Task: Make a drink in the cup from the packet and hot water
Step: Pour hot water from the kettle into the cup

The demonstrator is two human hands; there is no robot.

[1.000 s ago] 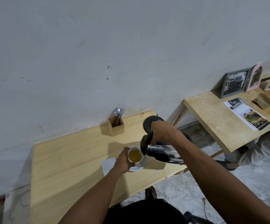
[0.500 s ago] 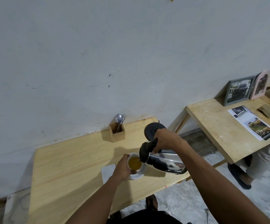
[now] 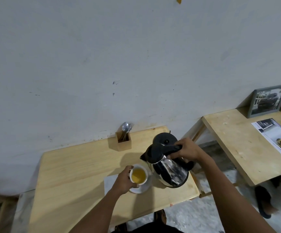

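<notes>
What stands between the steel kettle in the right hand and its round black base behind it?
Nothing visible does. The steel kettle with black lid, held by the right hand, sits just in front of the round black base; the wooden cutlery holder stands off to the left.

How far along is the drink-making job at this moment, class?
Done: the white ceramic cup on its white saucer already holds yellow-orange liquid, so water has gone in. In hand: the left hand steadies the cup, while the right hand holds the steel kettle with the black lid by its handle, nearly upright, beside the cup. Left: probably parking the kettle on its round black base and stirring.
</notes>
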